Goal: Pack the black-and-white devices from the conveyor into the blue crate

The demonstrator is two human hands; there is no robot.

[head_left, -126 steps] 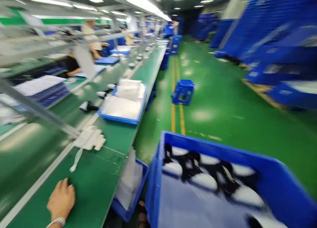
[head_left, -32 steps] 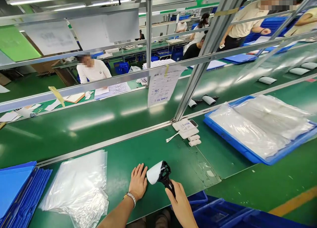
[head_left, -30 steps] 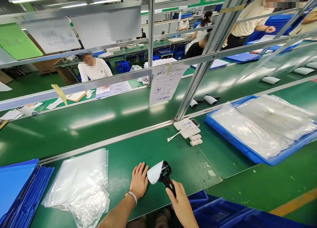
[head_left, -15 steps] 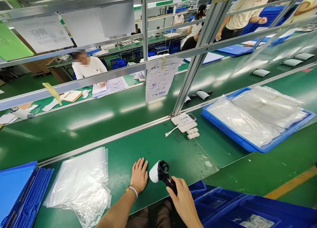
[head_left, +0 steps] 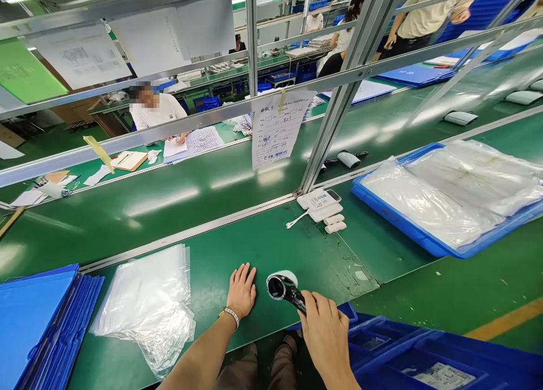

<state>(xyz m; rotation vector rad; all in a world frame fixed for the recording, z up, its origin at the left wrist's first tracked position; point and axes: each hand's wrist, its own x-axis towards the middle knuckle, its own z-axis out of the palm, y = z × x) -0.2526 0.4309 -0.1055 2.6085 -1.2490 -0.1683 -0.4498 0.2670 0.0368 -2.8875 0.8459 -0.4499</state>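
My right hand [head_left: 326, 330] is wrapped round the black handle of a black-and-white hair-dryer-shaped device [head_left: 283, 286]. Its round black opening faces me, and the white shell shows behind the ring. The device is held up over the near edge of the green bench [head_left: 254, 237]. Flat on the bench top, just left of the device, lies my left hand [head_left: 242, 290], fingers stretched out and holding nothing. Farther left is a pile of clear plastic bags [head_left: 148, 291].
A blue tray [head_left: 396, 220] of plastic bags stands to the right. Blue folders [head_left: 34, 316] are stacked at far left. White boxes [head_left: 324, 206] lie by the metal post [head_left: 333, 135]. Blue crates [head_left: 424, 350] are below right. A co-worker [head_left: 155, 110] sits across the belt [head_left: 169, 200].
My right hand has turned the device, so its round opening now faces me and the white shell points away. My left hand stays flat on the bench. The view has shifted slightly.
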